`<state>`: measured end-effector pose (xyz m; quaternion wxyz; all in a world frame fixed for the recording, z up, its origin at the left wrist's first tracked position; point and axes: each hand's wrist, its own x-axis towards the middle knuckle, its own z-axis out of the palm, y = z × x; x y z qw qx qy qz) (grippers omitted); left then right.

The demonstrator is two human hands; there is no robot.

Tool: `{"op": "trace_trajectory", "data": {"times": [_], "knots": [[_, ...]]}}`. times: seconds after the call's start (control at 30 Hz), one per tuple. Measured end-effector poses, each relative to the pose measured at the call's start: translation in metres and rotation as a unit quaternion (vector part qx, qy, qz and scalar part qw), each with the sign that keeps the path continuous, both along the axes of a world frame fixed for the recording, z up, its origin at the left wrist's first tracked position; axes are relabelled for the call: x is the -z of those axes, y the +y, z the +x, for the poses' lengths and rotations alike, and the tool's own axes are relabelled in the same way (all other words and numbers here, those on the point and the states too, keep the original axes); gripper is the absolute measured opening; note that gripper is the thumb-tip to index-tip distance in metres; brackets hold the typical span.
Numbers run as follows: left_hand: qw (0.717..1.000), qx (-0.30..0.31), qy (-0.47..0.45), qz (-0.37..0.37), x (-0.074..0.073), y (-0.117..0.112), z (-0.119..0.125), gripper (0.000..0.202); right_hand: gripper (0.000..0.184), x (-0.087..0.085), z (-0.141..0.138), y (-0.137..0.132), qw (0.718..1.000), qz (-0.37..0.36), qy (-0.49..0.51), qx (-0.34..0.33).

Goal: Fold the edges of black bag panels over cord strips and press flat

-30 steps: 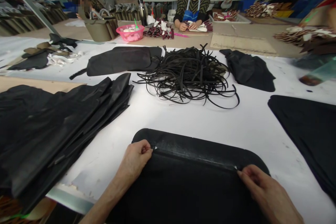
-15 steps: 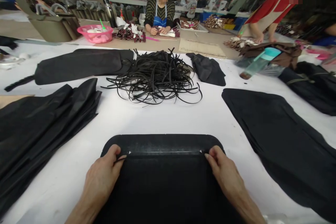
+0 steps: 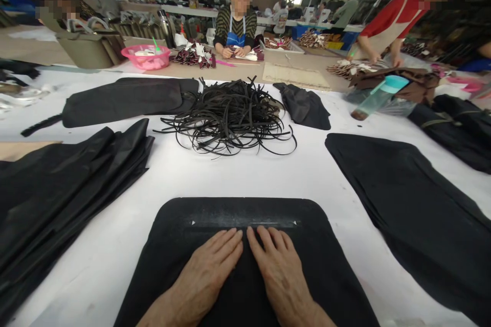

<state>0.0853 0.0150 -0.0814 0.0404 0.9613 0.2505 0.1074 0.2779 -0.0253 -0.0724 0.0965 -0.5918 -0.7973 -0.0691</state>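
Observation:
Flat on the table in front of me lies a black panel (image 3: 161,255) with rounded far corners. Near its far edge runs a narrow shiny strip (image 3: 245,222) with a small white triangle mark at each end. My left hand (image 3: 209,271) rests palm down on the panel, fingers stretched toward the strip. Beside it, my right hand (image 3: 278,265) lies flat too, its fingers slightly spread. The fingertips of both hands are close together at the middle, just below the strip. Neither hand grips anything.
A tangled heap of thin black strips (image 3: 230,117) sits beyond the panel. Black sheets lie at left (image 3: 69,179) and right (image 3: 406,199). Farther off are a bottle with a turquoise lid (image 3: 378,97), a pink basket (image 3: 146,59) and a co-worker (image 3: 236,25) at another table.
Both hands have let go of the pinched spots near the panel's left and right sides. They have moved inward and now lie flat at the middle. The view has shifted slightly.

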Motion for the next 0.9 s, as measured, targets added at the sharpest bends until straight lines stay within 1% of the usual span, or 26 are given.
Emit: {"op": "trace_trajectory", "data": {"times": [0.07,0.13,0.27,0.37,0.47,0.57,0.77,0.9], "knots": [[1.000,-0.010,0.012,-0.026,0.004,0.001,-0.002,0.053,0.049,0.001,0.001,0.002,1.000,-0.013,-0.013,-0.009],[0.999,-0.017,0.013,-0.040,0.003,0.001,-0.003,0.055,0.052,0.001,0.003,0.004,0.999,-0.022,-0.020,-0.017],[0.998,-0.023,0.028,-0.048,-0.007,-0.001,-0.001,0.054,0.054,0.001,0.004,0.005,0.999,-0.019,-0.015,-0.026],[0.998,-0.031,0.042,-0.033,-0.013,-0.003,-0.004,0.050,0.054,0.003,0.005,0.006,0.999,-0.014,-0.003,-0.030],[0.996,-0.063,0.055,-0.018,-0.014,-0.006,-0.015,0.048,0.055,0.003,0.006,0.009,0.999,-0.012,0.002,-0.043],[0.994,-0.091,0.059,-0.017,-0.014,-0.008,-0.033,0.053,0.054,0.000,0.005,0.012,0.998,-0.010,-0.004,-0.058],[0.989,-0.145,0.034,0.017,-0.013,-0.012,-0.067,0.056,0.056,-0.005,0.006,0.011,0.998,-0.001,-0.002,-0.060],[0.986,-0.167,0.019,0.024,-0.011,-0.015,-0.078,0.058,0.054,-0.003,0.007,0.010,0.998,0.005,0.000,-0.062]]}}
